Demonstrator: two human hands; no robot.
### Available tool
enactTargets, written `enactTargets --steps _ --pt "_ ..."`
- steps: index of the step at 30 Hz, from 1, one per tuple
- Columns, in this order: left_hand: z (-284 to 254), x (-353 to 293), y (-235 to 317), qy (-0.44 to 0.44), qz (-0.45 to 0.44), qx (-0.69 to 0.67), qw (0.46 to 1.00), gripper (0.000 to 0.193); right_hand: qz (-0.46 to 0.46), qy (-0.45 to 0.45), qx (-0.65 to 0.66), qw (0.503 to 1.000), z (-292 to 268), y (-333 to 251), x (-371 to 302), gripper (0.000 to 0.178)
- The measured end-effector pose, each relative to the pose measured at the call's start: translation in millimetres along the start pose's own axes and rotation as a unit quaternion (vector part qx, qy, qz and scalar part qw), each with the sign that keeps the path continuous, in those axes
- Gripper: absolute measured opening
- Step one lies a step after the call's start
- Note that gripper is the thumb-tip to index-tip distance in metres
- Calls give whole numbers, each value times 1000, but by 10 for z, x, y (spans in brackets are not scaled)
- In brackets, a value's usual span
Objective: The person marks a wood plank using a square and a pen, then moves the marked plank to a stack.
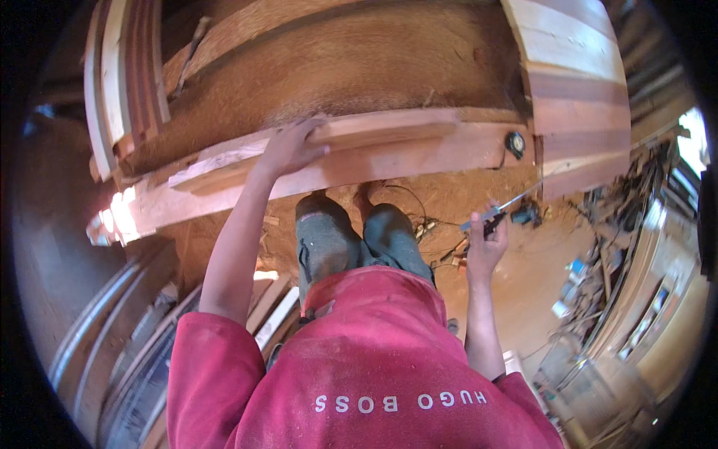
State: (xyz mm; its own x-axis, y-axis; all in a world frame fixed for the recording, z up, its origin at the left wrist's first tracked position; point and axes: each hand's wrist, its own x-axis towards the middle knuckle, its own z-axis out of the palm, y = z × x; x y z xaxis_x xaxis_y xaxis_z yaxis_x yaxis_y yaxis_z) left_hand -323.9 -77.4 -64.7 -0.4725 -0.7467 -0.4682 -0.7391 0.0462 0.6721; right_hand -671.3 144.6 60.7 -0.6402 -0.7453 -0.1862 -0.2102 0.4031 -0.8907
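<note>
My left hand [293, 147] straddles a pale wooden strip [389, 129], thumb on the near side and fingers on the far side. That strip lies along a long reddish plank [434, 156] in front of my knees. My right hand [486, 243] is raised off to the right of my knees, closed around a slim tool [514, 200] with a thin metal blade and blue and black parts. Its exact kind is not clear. The blade points up and right toward the plank's end. A round black tape measure [514, 144] rests on that end of the plank.
Stacked boards [123, 82] stand at the far left, and a panel of joined boards [580, 97] lies at the far right. Sawdust [359, 56] covers the area beyond the plank. A cable [419, 198] and scraps lie near my feet. Heaped offcuts [598, 284] fill the right side.
</note>
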Motion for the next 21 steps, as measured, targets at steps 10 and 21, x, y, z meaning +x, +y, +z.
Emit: enactTargets --steps 10,21 --pt "49 91 -56 131 151 243 949 93 94 60 58 992 33 434 -419 43" --pt "393 -380 142 74 103 215 968 83 269 42 122 954 835 369 -515 32"
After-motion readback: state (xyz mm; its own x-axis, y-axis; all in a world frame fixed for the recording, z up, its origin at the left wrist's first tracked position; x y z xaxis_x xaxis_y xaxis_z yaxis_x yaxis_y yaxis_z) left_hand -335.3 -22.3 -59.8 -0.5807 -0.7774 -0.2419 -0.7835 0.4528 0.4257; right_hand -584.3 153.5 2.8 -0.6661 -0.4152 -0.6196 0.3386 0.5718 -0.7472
